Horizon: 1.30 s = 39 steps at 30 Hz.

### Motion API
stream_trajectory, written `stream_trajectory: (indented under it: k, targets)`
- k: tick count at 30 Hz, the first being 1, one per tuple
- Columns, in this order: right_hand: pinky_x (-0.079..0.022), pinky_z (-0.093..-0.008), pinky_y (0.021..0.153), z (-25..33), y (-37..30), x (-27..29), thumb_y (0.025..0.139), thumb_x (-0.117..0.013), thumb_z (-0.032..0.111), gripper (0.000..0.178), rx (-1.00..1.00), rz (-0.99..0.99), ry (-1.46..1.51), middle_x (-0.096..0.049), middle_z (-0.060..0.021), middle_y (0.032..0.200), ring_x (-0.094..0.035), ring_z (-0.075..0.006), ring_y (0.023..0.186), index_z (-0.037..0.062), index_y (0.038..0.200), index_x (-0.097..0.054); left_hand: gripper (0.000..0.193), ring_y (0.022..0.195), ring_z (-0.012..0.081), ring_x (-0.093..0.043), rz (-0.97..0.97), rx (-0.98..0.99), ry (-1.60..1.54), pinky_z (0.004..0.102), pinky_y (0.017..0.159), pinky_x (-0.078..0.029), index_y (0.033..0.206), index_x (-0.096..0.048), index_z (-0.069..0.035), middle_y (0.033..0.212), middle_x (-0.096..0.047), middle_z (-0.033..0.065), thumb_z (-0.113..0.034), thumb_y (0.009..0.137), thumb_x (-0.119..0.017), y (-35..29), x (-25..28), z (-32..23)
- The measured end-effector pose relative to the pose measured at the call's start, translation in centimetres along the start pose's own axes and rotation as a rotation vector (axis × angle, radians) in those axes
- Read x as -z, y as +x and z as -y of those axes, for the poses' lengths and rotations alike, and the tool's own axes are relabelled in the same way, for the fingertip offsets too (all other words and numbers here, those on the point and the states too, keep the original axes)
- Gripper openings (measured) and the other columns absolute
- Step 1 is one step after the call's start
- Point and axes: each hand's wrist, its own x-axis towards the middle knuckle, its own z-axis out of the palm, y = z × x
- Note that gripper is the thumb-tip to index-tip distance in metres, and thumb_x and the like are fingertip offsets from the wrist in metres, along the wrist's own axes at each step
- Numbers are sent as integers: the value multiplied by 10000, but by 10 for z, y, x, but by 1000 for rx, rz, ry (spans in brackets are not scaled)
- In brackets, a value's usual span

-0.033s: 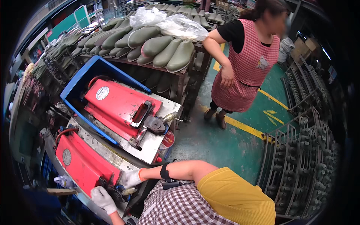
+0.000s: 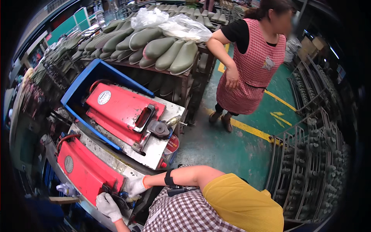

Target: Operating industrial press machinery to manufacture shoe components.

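Note:
Both my hands wear white work gloves and are at the near end of a red machine [image 2: 89, 170] on a metal base. My left hand [image 2: 108, 205] has its fingers curled at the edge of the red cover, beside a dark mechanism [image 2: 121, 200]. What those fingers hold, if anything, is hidden. Across the mechanism, my right hand [image 2: 135, 187] reaches in beside a blue-and-black part, its fingertips out of sight. A black strap [image 2: 169, 179] circles my right forearm.
A second red machine [image 2: 123, 110] sits in a blue tray [image 2: 98, 62]. Behind it, a rack holds olive-green boots [image 2: 170, 54] under clear plastic [image 2: 185, 27]. A person in a pink checked apron [image 2: 251, 65] leans there. Metal racks [image 2: 305, 170] stand right, on green floor.
My left hand has shifted slightly to the right, toward the dark mechanism. The right hand stays at the same place, and the view has turned a little.

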Motion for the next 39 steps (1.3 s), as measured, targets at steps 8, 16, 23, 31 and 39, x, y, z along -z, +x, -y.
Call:
stream_trajectory:
  k: [8, 16, 23, 31, 39]
  targets:
    - [-541, -505, 901, -11, 53, -56, 756, -756, 446, 580, -27, 98, -242, -735, -237, 1104, -691, -434, 1032, 37, 1166, -720, 326, 470, 196, -592, 724, 286, -426, 368, 499, -443, 776, -668, -14, 542, -610, 99, -313, 906, -677, 40, -24, 44]
    - [-550, -505, 855, 8, 27, -47, 739, -712, 444, 466, -13, -139, -236, -755, -205, 1025, -704, -422, 976, 115, 1064, -770, 453, 623, 206, -574, 929, 145, -396, 366, 617, -476, 1115, -691, -2, 732, -671, 83, -437, 987, -683, 59, 33, -5]
    - [-519, -495, 920, 22, 15, -41, 807, -678, 475, 515, -35, -108, -355, -748, -196, 1122, -695, -378, 1048, 114, 1165, -759, 535, 740, 268, -627, 928, 128, -343, 397, 715, -519, 1218, -679, 18, 893, -711, 155, -472, 1007, -640, 60, 47, -17]
    - [-521, -504, 904, 16, 21, -46, 753, -686, 492, 507, -31, -159, -383, -765, -166, 1053, -708, -377, 1015, 174, 1140, -765, 576, 777, 273, -638, 902, 60, -353, 400, 751, -521, 1302, -654, 8, 899, -712, 161, -493, 1025, -598, 55, 46, -8]
    - [-530, -501, 891, 17, 14, -45, 761, -700, 493, 532, -27, -174, -389, -760, -182, 1061, -706, -390, 1015, 141, 1155, -758, 538, 694, 270, -614, 859, 1, -367, 409, 686, -500, 1242, -678, -17, 788, -680, 131, -501, 1028, -581, 53, 43, -8]
